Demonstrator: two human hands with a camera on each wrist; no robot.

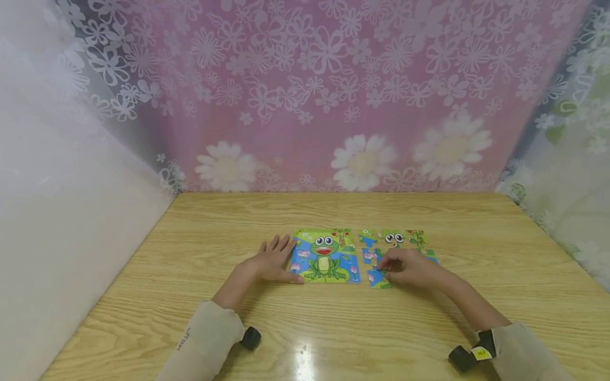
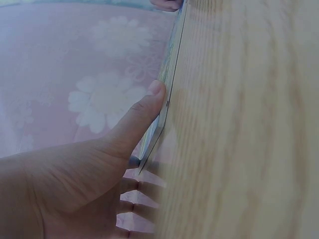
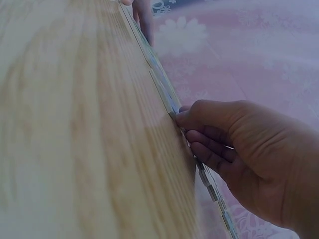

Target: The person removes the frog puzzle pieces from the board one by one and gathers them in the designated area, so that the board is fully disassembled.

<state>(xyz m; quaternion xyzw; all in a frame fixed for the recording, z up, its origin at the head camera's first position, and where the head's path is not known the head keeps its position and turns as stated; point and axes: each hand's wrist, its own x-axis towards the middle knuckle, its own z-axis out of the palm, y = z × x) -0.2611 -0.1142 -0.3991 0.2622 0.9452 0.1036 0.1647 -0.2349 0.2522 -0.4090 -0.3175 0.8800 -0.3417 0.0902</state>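
Observation:
A square frog picture [image 1: 325,263] lies face up on the wooden table, whole and flat. My left hand [image 1: 274,263] rests along its left side with fingers spread and thumb at the lower left corner. In the left wrist view, the thumb [image 2: 147,107] lies along the edge of the picture board [image 2: 158,130]. To the right, separated frog puzzle pieces [image 1: 367,233] form a loose square. My right hand [image 1: 412,269] has thumb and fingers curled together at a lower-left puzzle piece [image 1: 378,280], pinching it; the palm hides several pieces.
The wooden table [image 1: 305,317] reaches back to a pink flowered curtain [image 1: 295,106]. A pale sheet [image 1: 71,185] hangs on the left, and another flowered one [image 1: 572,159] on the right. Dark wrist cameras [image 1: 250,338] sit by both sleeves.

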